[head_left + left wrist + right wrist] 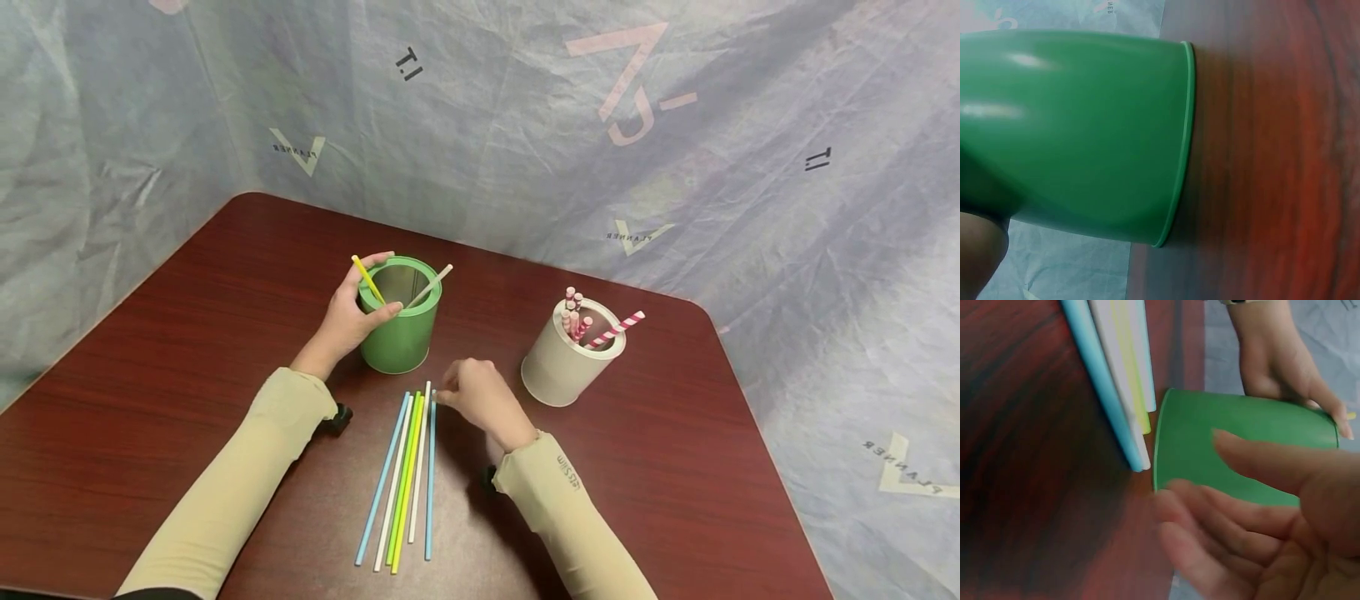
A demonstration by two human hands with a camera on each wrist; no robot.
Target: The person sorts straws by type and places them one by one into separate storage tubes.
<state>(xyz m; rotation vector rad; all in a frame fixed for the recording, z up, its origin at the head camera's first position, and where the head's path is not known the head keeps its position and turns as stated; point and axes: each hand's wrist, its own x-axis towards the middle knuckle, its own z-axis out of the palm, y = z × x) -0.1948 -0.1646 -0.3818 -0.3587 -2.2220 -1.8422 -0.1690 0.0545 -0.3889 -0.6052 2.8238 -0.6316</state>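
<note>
My left hand (341, 325) grips the green can (397, 343) at its rim, thumb on the near side and fingers round the far left. A yellow straw (366, 277) and a whitish straw (432, 285) lean inside that can. The can's smooth side (1085, 137) fills much of the left wrist view. My right hand (483, 398) is just right of the far ends of several loose straws (406, 500), coloured blue, white, green and yellow, lying on the table. In the right wrist view its fingers (1235, 534) are loosely bent, with nothing between them and the thumb.
To the right stands a cream can (558, 367) holding several red-and-white patterned straws (622, 327). Everything is on a dark red wooden table (660, 467) with rounded corners. A grey printed cloth (480, 125) hangs behind its far edge.
</note>
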